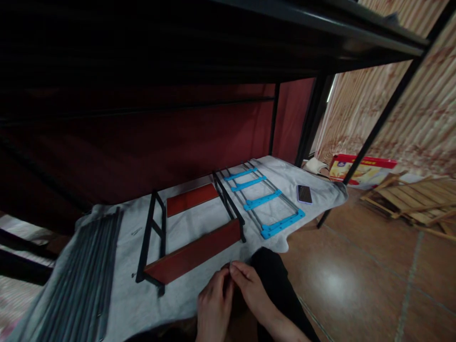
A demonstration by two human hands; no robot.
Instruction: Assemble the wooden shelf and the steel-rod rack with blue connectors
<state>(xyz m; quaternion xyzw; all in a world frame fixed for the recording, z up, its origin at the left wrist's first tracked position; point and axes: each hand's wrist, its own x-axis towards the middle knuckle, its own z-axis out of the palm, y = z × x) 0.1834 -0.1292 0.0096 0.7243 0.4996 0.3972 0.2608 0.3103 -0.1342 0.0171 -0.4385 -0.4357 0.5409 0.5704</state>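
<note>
My left hand [213, 304] and my right hand [251, 285] meet at the bottom middle, fingertips pinched together on a tiny thin metal piece [231, 262] that I cannot name. Both hands hover over my dark trouser leg [272, 275] at the near edge of a grey cloth [199, 223]. Just beyond them a small rack [192, 228] lies on the cloth, with black metal end frames and two reddish-brown boards. To its right lies a frame of thin rods with several blue plastic crossbars [261, 202].
A bundle of grey rods [83, 280] lies on the cloth at left. A phone [304, 194] rests at the cloth's right end. A black metal bunk frame [313, 118] stands overhead. On the brown tile floor at right are a red box [363, 168] and a folded wooden rack [413, 199].
</note>
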